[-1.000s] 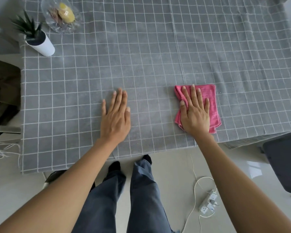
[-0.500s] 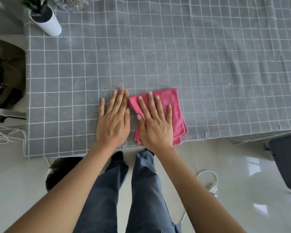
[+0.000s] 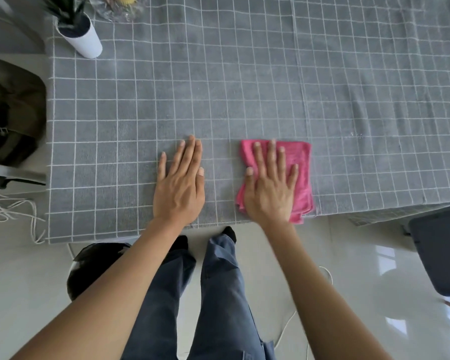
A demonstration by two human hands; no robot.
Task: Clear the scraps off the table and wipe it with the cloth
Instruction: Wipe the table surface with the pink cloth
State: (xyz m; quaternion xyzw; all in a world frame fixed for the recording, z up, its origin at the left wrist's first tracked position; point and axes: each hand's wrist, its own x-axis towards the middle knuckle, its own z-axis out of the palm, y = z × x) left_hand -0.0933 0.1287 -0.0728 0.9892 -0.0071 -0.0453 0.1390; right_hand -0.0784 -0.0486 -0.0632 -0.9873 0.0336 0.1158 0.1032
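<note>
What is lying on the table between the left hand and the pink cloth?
Nothing: in the head view, only bare grey checked tablecloth shows between the left hand and the pink cloth, which the right hand presses flat.

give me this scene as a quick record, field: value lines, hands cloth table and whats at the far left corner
left hand: flat on the tablecloth, fingers straight, holding nothing
right hand: pressing flat on the pink cloth
pink cloth: folded, near the table's front edge
table: grey checked tablecloth
far left corner: white plant pot, glass dish beside it
</note>
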